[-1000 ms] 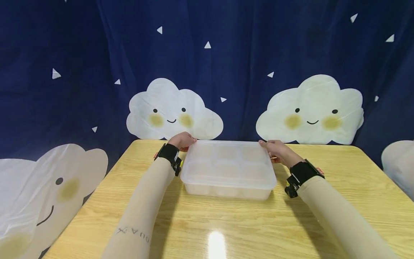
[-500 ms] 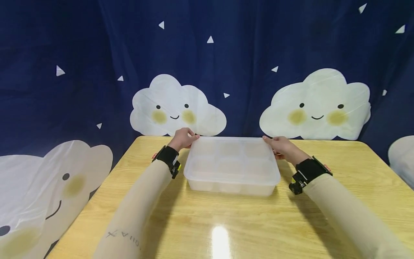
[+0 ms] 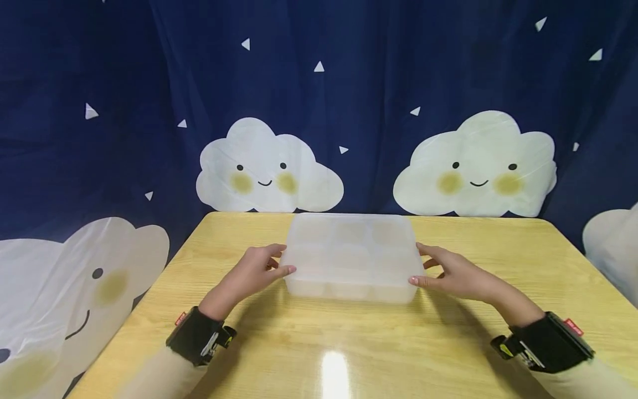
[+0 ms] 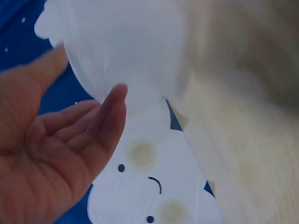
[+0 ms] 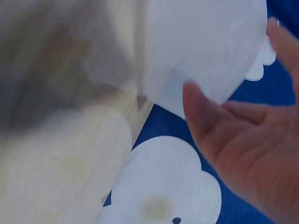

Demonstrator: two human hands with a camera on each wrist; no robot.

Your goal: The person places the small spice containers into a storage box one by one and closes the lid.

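Head view: the left hand (image 3: 251, 271) and right hand (image 3: 456, 272) flank the frosted lidded box (image 3: 351, 256) on the tabletop (image 3: 319, 343), fingers spread, thumbs touching its near corners to steady it. Wrist views: palms open, fingertips (image 4: 117, 95) beside the box's wall.

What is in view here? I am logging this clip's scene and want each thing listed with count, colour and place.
Container: one, translucent white plastic, lid on, compartments showing through; middle of the table.
Table: one, light yellow wood grain; foreground.
Curtain: one, dark blue with small white triangles and smiling white clouds; behind the table.
Wrist straps: two, black; one on each forearm.
Left hand: one; fingers straight, at the container's left side.
Right hand: one; fingers straight, at the container's right side.
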